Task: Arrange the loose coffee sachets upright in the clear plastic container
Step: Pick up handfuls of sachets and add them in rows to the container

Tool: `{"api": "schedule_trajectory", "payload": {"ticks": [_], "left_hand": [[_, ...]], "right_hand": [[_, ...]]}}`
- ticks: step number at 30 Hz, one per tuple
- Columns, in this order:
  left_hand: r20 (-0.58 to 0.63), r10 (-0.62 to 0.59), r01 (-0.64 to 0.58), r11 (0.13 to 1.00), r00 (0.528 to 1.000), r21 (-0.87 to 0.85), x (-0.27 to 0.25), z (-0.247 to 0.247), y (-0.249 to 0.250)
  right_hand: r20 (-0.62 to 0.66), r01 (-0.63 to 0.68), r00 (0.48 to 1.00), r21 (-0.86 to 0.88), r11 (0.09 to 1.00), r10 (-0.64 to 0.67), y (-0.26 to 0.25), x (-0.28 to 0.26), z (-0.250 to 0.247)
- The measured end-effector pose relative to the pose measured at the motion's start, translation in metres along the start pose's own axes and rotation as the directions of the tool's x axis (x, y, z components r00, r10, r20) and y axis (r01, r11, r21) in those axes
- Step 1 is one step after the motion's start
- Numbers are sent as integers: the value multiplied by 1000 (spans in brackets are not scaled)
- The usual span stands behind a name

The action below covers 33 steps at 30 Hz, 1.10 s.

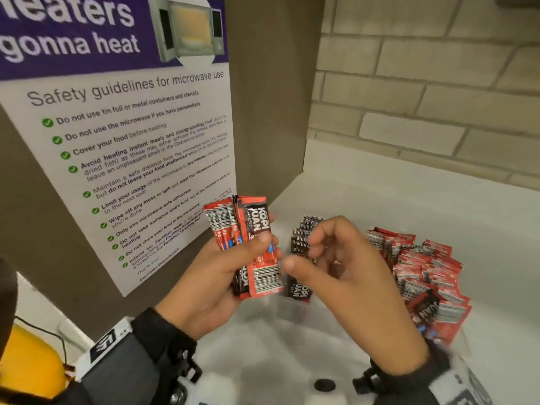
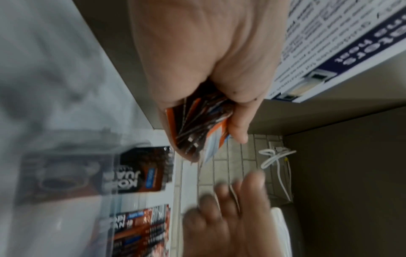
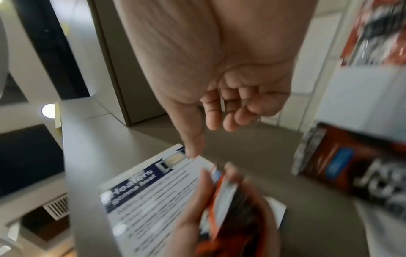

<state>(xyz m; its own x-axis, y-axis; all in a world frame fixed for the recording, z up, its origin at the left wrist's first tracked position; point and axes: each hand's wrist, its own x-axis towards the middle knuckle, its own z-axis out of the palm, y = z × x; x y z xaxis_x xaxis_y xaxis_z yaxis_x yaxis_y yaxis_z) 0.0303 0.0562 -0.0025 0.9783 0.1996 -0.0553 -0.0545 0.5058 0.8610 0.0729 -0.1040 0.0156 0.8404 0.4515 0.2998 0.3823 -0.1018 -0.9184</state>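
The left hand (image 1: pixel 204 276) grips a fanned bundle of red-and-black foil coffee sachets (image 1: pixel 248 244), thumb across the front and fingers (image 2: pixel 238 125) curled round the back, holding it above the pale marbled table (image 1: pixel 277 352) in front of the white microwave-safety poster (image 1: pixel 131 159). The right hand (image 1: pixel 350 276) hovers just beside the bundle with nothing in it, its fingers (image 3: pixel 222 111) loosely curled and apart, thumb tip nearest the bundle's lower edge. Behind that hand stands the clear plastic container (image 1: pixel 295 309), with a short row of sachets (image 1: pixel 301 249) already upright at its left end; its walls are hard to trace, so how much room remains is unclear. To the right lies a heap of loose red sachets (image 1: pixel 423 276), some of them on edge, others flat. The step in hand looks like squaring the bundle before it goes in. To do that well, the right hand should tap the fanned top and side edges level while the left eases its grip only slightly, so the slippery foil packets slide into line without spilling. All printed faces would best point one way. Then the bundle should go down as one block, pressed against the standing row so neither leans. Pushing it in while fanned risks bent corners and toppled packets.
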Motion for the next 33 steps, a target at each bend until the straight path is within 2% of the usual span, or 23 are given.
{"api": "schedule_trajectory", "payload": {"ticks": [2,5,9,12,13,14,15,17,18,20,22,24,26,28,30,33], "left_hand": [[24,0,-1,1000,1000,27,0,8,0],[61,7,-11,998,998,59,-1,16,0],[62,23,-28,996,998,83,-1,20,-2],[14,52,-53,996,999,72,1,23,-4],[2,58,-58,996,998,63,1,24,-4],[0,63,-63,996,998,55,2,25,-3],[2,71,-71,996,997,47,2,25,-3],[22,85,-86,995,996,43,1,27,-1],[33,93,-95,994,995,54,1,27,-1],[32,109,-111,990,994,89,3,27,-2],[-8,123,-121,986,992,116,5,25,-3],[-40,137,-132,985,990,113,6,20,-1],[-36,139,-135,986,990,95,4,18,3],[-5,127,-126,989,992,80,1,18,6],[28,109,-111,990,994,82,-3,18,7],[53,105,-109,990,993,86,-6,16,4]], "right_hand": [[58,-18,998,33,999,17,1,-1,14],[-5,-30,1000,18,999,30,7,3,19],[-19,-93,995,198,976,98,16,6,13],[-63,-37,996,276,960,57,15,5,10],[-91,24,996,213,977,-4,14,5,8],[-127,101,987,59,993,-93,14,5,6],[-145,169,970,-162,972,-193,15,5,4],[-90,233,943,-512,827,-322,18,5,4],[-49,238,945,-580,779,-325,19,4,7],[16,254,951,-605,754,-308,21,2,13],[97,280,956,-573,770,-275,18,0,14],[165,261,964,-470,843,-207,11,-1,9],[117,154,985,-294,943,-124,3,0,1],[7,61,998,-114,992,-61,0,5,-6],[15,-22,1000,29,999,22,0,8,-7],[43,-59,998,162,985,53,2,9,-6]]}}
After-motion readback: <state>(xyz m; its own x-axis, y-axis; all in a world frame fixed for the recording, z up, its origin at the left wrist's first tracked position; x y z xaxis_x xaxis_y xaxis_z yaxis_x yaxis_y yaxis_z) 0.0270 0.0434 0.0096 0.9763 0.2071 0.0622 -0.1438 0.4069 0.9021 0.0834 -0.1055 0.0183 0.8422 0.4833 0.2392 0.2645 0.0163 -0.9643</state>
